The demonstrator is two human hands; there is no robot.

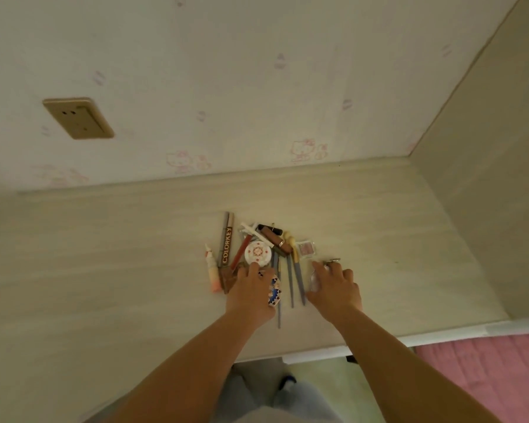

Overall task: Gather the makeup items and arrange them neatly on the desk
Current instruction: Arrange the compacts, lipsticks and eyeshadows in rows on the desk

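Pale wood-grain desk (104, 270) against a wall (226, 71) with faint cartoon-cat print; socket (78, 118) on the wall at upper left, side panel (486, 193) closing the desk's right end. Pink fabric (486, 370) shows below the front edge at right.

Makeup pile sits mid-desk, nearer the back edge than the front. Round white compact (258, 253) with red pattern in the middle; COLORKEY tube (226, 244) just left of it, lying roughly front-to-back; small orange-white tube (212, 270) at the pile's left edge. Brown lip gloss (274, 236) and a white comb-like piece (249, 229) toward the back. Small pink square palette (305, 248) on the right side. Grey-handled brushes (290, 285) fan toward the front edge.

Left hand (252, 296) lies over the pile's front, fingertips touching the compact, a blue-patterned item (274, 291) under its palm side (real grip or not, cannot tell). Right hand (336, 288) rests right of the brushes, fingers curled round a clear glass bottle (315, 277), a small metal piece (333, 260) by its fingertips.
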